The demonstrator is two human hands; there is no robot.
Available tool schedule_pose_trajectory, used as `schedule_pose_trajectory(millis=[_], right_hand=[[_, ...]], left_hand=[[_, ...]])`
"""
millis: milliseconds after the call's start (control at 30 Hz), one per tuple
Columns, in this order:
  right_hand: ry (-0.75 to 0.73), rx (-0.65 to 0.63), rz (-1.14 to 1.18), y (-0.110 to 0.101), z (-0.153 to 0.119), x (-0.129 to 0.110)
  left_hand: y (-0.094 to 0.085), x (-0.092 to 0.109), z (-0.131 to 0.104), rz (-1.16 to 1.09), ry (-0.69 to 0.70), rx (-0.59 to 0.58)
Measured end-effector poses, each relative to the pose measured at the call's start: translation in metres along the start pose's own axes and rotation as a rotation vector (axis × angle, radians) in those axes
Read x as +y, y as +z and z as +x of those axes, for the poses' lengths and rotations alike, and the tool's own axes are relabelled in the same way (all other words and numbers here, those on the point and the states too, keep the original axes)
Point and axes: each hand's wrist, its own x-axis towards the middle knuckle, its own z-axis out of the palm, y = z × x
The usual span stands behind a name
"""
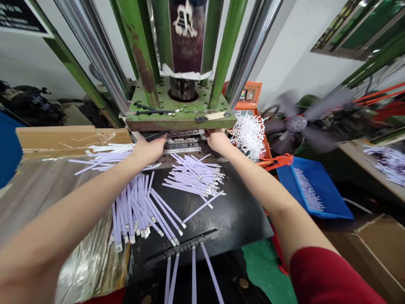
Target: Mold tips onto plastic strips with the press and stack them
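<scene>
Both my arms reach forward to the green press (180, 118). My left hand (150, 147) is closed around the end of a dark metal bar (155, 136) at the press opening. Below the press plate's right side, my right hand (218, 141) has its fingers wrapped on something hidden by the plate edge. Between the hands lies a metal die (183, 143). Lavender strips with pale tips lie in a left pile (136, 211) and a middle pile (196, 175). Near my body, a slotted dark bar (186, 247) holds several strips.
A spinning fan (295, 123) stands at the right, behind a blue bin (332, 190) with strips. White pieces (249, 135) fill an orange container beside the press. Steel columns (253, 46) flank the press. A cardboard box (379, 249) sits at lower right.
</scene>
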Motion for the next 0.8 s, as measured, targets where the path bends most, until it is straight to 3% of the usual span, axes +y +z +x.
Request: schedule_pose_trajectory(millis=[167, 267, 333, 400, 500, 567, 667, 800], right_hand=[[-0.188, -0.094, 0.24, -0.013, -0.135, -0.015], [-0.287, -0.273, 0.108, -0.003, -0.172, -0.035], [-0.267, -0.362, 0.043, 0.01, -0.162, -0.047], [-0.197, -0.4, 0.019, 0.019, -0.133, -0.055], [-0.048, -0.464, -0.03, 0.022, -0.089, -0.063], [-0.002, -0.482, -0.097, 0.018, -0.073, -0.068], [-0.038, -0.432, -0.166, 0.012, -0.071, -0.072], [-0.053, -0.39, -0.184, 0.007, -0.073, -0.063]], left_hand=[[-0.038, -0.016, -0.109, 0.733, 0.365, -0.152], [-0.061, -0.025, -0.158, 0.84, 0.526, -0.137], [-0.067, -0.026, -0.178, 0.81, 0.604, -0.13], [-0.065, -0.023, -0.191, 0.794, 0.678, -0.17], [-0.049, -0.016, -0.204, 0.832, 0.807, -0.244], [-0.031, -0.012, -0.209, 0.904, 0.847, -0.279], [0.0, -0.007, -0.208, 1.044, 0.787, -0.386], [0.035, -0.001, -0.189, 1.13, 0.624, -0.485]])
